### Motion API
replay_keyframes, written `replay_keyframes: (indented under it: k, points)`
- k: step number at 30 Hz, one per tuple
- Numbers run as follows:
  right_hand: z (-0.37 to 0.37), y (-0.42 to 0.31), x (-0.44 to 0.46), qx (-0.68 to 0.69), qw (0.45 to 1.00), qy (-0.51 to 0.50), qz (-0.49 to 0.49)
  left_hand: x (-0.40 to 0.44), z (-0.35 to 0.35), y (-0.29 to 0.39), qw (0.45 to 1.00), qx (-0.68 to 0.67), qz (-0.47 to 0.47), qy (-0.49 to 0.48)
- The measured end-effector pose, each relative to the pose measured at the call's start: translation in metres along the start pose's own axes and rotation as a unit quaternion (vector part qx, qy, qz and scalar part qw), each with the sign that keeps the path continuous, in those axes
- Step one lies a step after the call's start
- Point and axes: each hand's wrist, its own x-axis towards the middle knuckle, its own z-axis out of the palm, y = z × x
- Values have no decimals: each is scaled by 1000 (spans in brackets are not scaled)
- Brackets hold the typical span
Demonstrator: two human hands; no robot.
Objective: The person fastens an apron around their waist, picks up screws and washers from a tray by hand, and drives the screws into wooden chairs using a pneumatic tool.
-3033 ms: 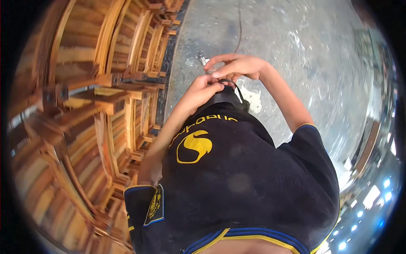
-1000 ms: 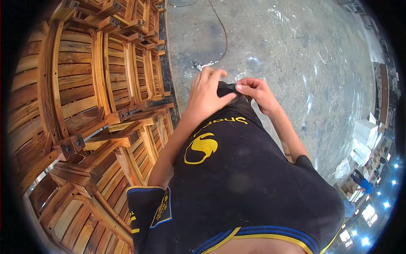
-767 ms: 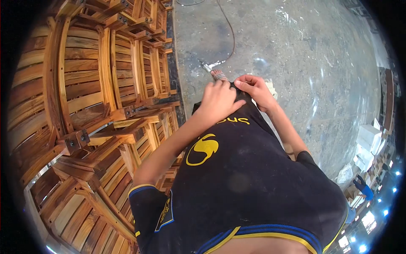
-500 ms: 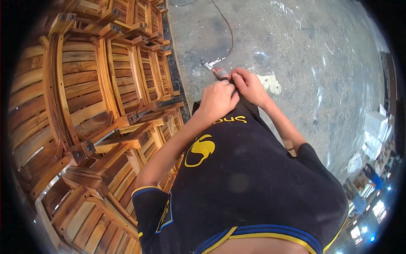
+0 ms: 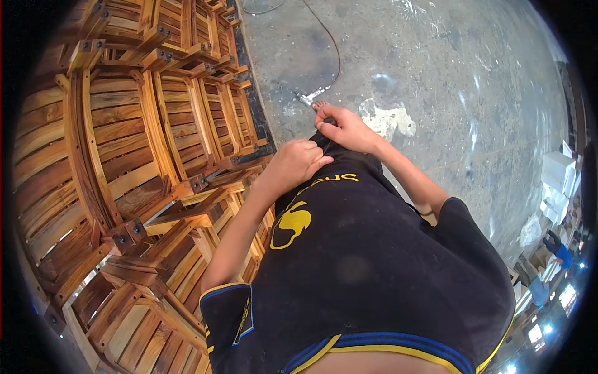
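Floor (image 5: pixel 436 68): it is grey and worn, like concrete, covered with white streaks and many small specks. One large cream-coloured patch (image 5: pixel 402 123) is spread on it, to the right of the wearer's foot (image 5: pixel 320 104).
Left side of the room: many pieces of slatted wooden furniture (image 5: pixel 121 124) stand close together in rows, warm brown with darker grain. Dark bolts show at several joints. Along their edge a black strip (image 5: pixel 260 119) separates them from the floor.
Hose: a thin brown hose (image 5: pixel 337 53) curves over the floor and comes down near a silvery metal tool (image 5: pixel 305 98), which lies just beside the toes.
Far right side: white boxes (image 5: pixel 559 172) are piled, and near them lies a crumpled pale plastic bag (image 5: pixel 530 230). Farther away is a person in blue (image 5: pixel 563 254), too small to tell what they do. Bright lights (image 5: pixel 548 329) shine near the curved border of the view.
Black shirt (image 5: pixel 380 262): it has yellow printing and blue-yellow trim, and it fills the lower middle.
Dark cloth (image 5: pixel 319 138): it is at the front of the waist, between the two hands.
Right hand (image 5: pixel 346 129): thumb and fingers are pressed together, pinching the dark cloth at its far end.
Left hand (image 5: pixel 296 163): fingers are curled against the shirt's lower front; I cannot tell whether they grip the fabric.
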Motion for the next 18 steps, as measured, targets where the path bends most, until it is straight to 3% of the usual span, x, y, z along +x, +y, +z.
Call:
replay_keyframes:
  k: [7,10,12,15,16,17,18]
  points:
    - [-6,-12,2,63,978,-74,182,-41,-9,15,998,-43,-42,-14]
    - [-6,-7,2,59,988,-53,133,-54,-6,19,995,-59,-77,-12]
    - [-17,-12,-2,84,982,-56,158,-61,3,20,989,-82,-119,-13]
    - [-22,-14,-6,113,971,-69,197,-69,11,26,957,-204,-194,74]
    - [-23,-16,-7,105,977,-57,176,-75,8,31,864,-370,-324,105]
    - [-24,-18,-9,98,982,-44,155,-81,6,32,726,-518,-434,128]
    - [-25,-19,-10,96,981,-51,159,-92,3,26,664,-589,-446,116]
